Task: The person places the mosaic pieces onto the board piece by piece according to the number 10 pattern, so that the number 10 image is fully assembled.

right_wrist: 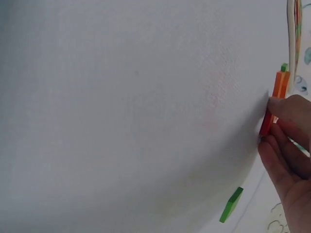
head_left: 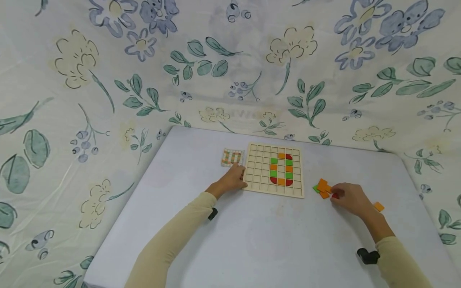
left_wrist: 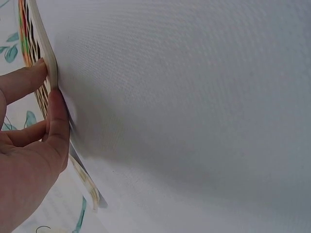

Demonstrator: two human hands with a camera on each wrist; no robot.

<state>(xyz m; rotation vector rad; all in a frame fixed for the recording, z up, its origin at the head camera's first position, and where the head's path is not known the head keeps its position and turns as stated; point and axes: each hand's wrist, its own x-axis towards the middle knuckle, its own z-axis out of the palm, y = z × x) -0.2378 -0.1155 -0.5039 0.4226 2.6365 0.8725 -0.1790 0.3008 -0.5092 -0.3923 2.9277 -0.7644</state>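
My left hand [head_left: 230,180] pinches the left edge of a pale wooden grid board [head_left: 257,170], thumb and fingers at its rim [left_wrist: 47,53]. Orange, green and red tiles form a tall ring in the board's cells. Just left of the board lies a small patterned card [head_left: 230,157], close to the left fingertips. On the table to the right, my right hand [head_left: 352,199] pinches a red tile [right_wrist: 266,124] beside a small pile of orange tiles [head_left: 323,185]. A green tile [head_left: 315,188] peeks out from that pile.
A loose orange tile [head_left: 378,207] lies behind the right wrist, and a separate green tile [right_wrist: 231,205] shows in the right wrist view. The white table [head_left: 273,244] backs onto flowered cloth [head_left: 245,52]. Both wrists carry a black device.
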